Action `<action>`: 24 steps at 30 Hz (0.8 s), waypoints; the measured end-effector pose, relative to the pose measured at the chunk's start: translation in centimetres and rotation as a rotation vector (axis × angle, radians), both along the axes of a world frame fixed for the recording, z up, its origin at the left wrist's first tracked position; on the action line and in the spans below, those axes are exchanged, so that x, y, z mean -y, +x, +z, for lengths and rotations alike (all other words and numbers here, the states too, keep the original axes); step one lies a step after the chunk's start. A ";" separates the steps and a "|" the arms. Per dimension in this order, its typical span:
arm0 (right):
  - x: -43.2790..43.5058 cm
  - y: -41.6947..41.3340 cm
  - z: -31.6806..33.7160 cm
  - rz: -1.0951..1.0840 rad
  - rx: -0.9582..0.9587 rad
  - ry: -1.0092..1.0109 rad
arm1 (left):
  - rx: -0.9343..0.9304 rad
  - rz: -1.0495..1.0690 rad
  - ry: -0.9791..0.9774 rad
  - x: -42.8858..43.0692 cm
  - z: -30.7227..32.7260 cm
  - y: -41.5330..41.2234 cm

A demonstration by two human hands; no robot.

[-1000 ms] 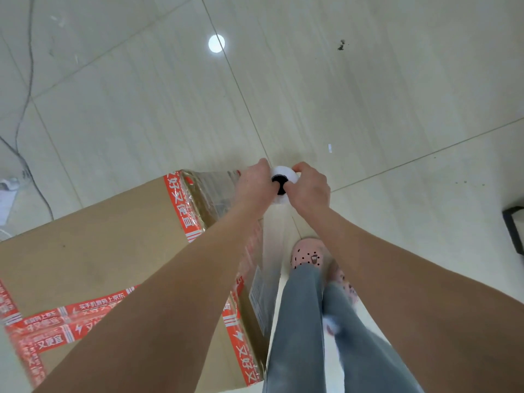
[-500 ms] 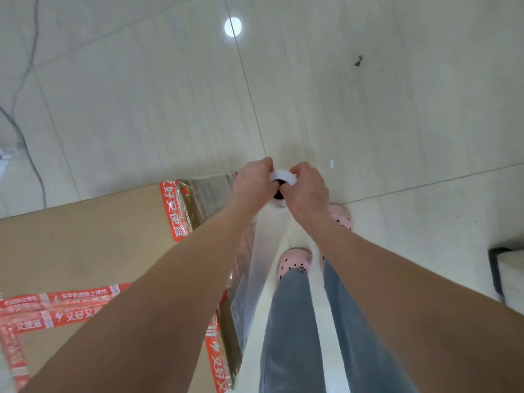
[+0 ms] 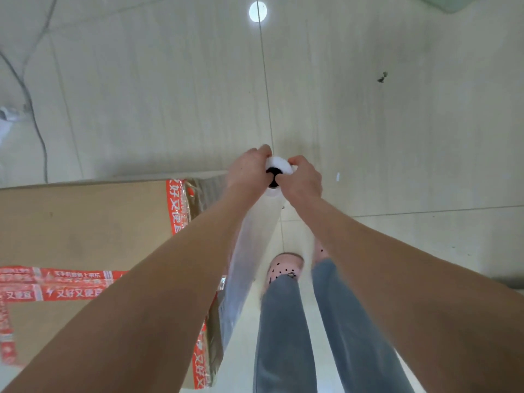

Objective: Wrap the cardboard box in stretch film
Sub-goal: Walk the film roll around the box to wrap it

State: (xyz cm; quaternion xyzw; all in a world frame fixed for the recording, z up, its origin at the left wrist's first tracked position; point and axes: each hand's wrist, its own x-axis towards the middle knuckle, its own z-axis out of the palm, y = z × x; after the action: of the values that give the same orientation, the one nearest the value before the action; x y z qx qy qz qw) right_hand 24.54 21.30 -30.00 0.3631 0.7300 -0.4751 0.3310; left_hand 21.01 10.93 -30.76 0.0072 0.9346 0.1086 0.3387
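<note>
- Both feet have stepped on along the cardboard box (image 3: 85, 231) since a moment ago.
- Left hand (image 3: 249, 171) and right hand (image 3: 303, 180), fingers clenched, grasp the upright stretch film roll (image 3: 279, 165) by the box's corner.
- Wrapping is midway; next, carry film round that corner, taut.

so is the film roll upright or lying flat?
Upright: the stretch film roll hangs vertically beside the cardboard box, core facing the camera, left hand and right hand gripping its top end.
</note>
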 end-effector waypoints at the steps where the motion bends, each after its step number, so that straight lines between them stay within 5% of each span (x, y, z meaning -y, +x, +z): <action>1: -0.1 -0.1 -0.1 0.012 0.000 0.005 | -0.004 -0.072 0.000 -0.3 -0.1 -0.4; 5: -0.5 -1.0 -0.3 0.062 -0.008 0.039 | 0.020 -0.134 -0.018 -0.8 -0.3 -2.0; 12: 0.3 -3.7 -0.3 0.149 -0.053 0.104 | 0.019 0.092 -0.018 0.5 -0.2 -3.7; 19: 3.4 -5.6 -0.6 0.055 -0.127 0.022 | 0.039 0.308 -0.079 4.1 0.4 -5.8; 24: 5.0 -5.4 -0.6 0.029 -0.063 -0.075 | 0.114 0.268 -0.173 5.3 0.4 -6.1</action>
State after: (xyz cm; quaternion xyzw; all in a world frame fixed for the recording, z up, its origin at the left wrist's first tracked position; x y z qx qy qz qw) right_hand 19.19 16.29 -30.61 0.3246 0.7270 -0.5084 0.3281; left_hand 14.93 5.65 -30.40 -0.1530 0.9123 0.0722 0.3728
